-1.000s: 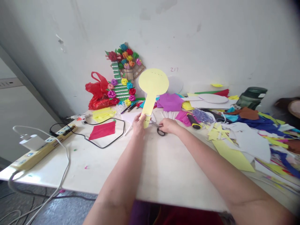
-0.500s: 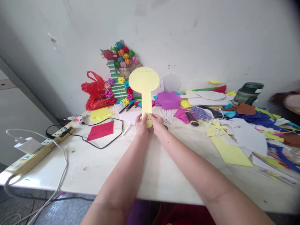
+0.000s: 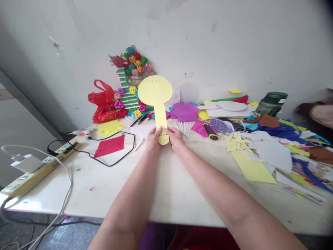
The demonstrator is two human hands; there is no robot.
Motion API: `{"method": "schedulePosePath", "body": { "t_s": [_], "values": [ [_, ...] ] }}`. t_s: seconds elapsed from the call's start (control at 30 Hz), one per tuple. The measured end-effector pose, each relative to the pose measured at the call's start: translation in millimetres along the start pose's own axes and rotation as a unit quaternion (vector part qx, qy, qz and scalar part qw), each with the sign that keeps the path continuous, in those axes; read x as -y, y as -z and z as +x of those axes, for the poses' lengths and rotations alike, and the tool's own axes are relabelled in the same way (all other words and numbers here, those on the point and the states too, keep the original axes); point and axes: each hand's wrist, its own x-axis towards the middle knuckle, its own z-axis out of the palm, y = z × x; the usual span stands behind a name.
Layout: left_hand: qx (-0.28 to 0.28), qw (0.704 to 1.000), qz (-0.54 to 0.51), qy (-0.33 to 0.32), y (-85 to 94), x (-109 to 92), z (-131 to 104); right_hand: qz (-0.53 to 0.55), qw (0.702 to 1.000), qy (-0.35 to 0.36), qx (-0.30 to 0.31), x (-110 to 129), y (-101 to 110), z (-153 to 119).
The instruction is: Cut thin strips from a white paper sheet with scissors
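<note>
A yellow paper cutout (image 3: 155, 91) with a wide oval top, a narrow stem and a small rounded lower end stands upright above the white table. Rows of small dark dots mark its top and its lower end. My left hand (image 3: 154, 139) pinches the left edge of the stem near the bottom. On the opposite edge, my right hand (image 3: 175, 138) grips the same cutout with thumb and fingers. Behind the hands lie a white paper piece (image 3: 143, 131) and several white sticks (image 3: 185, 127).
Paper flowers (image 3: 135, 62) and a red plastic bag (image 3: 102, 100) stand against the wall. A power strip (image 3: 41, 170) with cables and a red paper (image 3: 109, 146) lie left. Paper scraps (image 3: 270, 149), a yellow-black tool (image 3: 211, 132) and a dark green bottle (image 3: 272, 103) are right.
The cutout now leans slightly left at its top, and its dotted lower end shows more between my hands. My hands have spread slightly apart. The whole view has shifted a little.
</note>
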Motion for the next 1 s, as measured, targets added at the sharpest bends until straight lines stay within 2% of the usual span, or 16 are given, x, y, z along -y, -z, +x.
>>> {"method": "schedulePosePath", "body": {
  "t_s": [0.27,0.53,0.83,1.0],
  "values": [
    [-0.019,1.000,-0.005,-0.009,1.0,-2.2,-0.5,-0.029,0.999,0.013,0.034,-3.0,0.0,-1.7],
    [0.013,1.000,-0.021,0.003,2.0,-5.7,0.8,-0.027,0.999,0.020,0.023,-2.2,1.2,-3.5],
    [-0.036,0.999,-0.004,0.001,-0.4,-10.9,-0.3,-0.028,0.999,0.016,0.031,-7.6,2.5,-2.7],
    [-0.037,0.999,0.000,-0.002,2.9,-11.7,2.6,-0.043,0.998,0.012,0.032,-8.2,2.0,-3.4]
  ]
}}
